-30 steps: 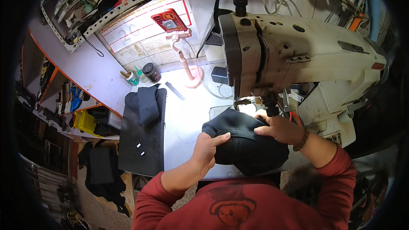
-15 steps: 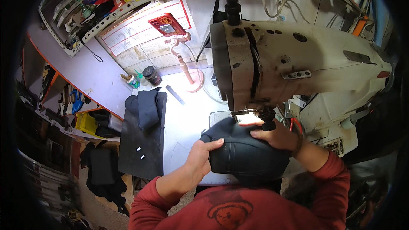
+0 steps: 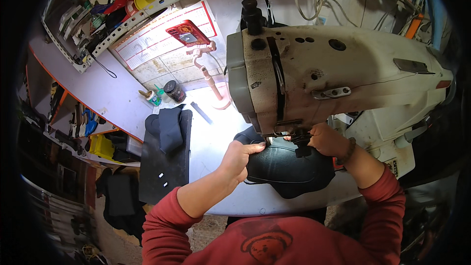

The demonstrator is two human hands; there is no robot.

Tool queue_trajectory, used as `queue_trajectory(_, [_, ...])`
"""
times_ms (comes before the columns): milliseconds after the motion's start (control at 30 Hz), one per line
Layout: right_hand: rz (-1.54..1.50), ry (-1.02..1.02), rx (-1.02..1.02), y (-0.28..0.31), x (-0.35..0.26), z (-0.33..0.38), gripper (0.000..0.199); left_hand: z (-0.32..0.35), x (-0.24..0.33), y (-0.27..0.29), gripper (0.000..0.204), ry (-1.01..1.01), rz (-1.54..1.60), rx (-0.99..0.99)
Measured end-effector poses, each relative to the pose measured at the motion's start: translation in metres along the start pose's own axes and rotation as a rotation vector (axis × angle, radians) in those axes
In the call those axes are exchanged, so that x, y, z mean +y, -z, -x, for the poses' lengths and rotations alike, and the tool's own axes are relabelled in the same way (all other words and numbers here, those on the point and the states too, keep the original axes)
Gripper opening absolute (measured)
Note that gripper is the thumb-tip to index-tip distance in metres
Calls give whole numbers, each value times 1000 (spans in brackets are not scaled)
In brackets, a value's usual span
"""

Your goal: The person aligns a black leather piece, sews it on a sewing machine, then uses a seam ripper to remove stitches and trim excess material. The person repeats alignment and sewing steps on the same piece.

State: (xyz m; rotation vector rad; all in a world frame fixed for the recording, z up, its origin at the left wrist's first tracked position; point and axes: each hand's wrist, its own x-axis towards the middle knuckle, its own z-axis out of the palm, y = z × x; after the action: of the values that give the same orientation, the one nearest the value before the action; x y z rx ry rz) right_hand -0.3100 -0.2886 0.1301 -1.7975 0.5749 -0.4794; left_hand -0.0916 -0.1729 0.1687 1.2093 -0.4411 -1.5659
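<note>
A black, leather-like stitched piece lies under the needle area of a large cream sewing machine. Double seam lines cross its surface. My left hand pinches its left edge, thumb on top, close to the presser foot. Beside the machine's needle bar, my right hand is closed, with its fingertips against the dark parts at the machine head. What those fingers grip, if anything, is hidden. The piece's far edge is partly covered by the machine head.
Left of the white table, a black board carries folded black pieces and two small white bits. Behind are a pink phone stand with a red phone, a dark jar and a flat dark strip.
The black piece has moved forward under the needle and lies flatter. My right hand has left its top and risen to the machine head. My left hand has moved slightly forward.
</note>
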Motion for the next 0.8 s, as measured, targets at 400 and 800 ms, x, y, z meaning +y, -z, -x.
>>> queue_trajectory(400, [171, -82, -27, 18, -24, 4, 23, -16, -6, 0, 20, 120, 84, 147])
queue_trajectory(800, [-8, 30, -79, 27, 12, -7, 31, -16, -10, 3, 24, -47, 70, -23])
